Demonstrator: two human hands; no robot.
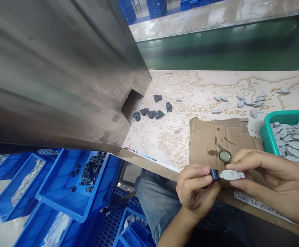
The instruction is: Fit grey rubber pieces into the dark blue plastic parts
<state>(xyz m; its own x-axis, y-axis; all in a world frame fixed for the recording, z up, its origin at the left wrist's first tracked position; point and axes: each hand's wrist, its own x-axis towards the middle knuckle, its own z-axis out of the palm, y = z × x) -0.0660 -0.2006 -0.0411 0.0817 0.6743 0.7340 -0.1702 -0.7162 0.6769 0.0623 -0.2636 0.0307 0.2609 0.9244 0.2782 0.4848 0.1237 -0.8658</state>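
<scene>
Between thumb and fingers, my left hand (197, 187) pinches a small dark navy plastic part (214, 174). My right hand (265, 175) grips a light grey plastic piece (232, 175) by its sides, and its left end meets the dark part. Just beyond them a bottle cap (225, 156) with pale liquid in it sits on a torn piece of cardboard (200, 137) that has wet stains. Several dark parts (151, 114) lie on the table to the left. Loose grey pieces (249, 102) are scattered at the back right.
A green basket (269, 128) full of grey pieces stands at the right. A large metal panel (61, 68) rises on the left. Below it are blue bins (59, 202), one with dark parts (94, 168). A green belt (216, 51) runs behind the map-printed table sheet (164, 147).
</scene>
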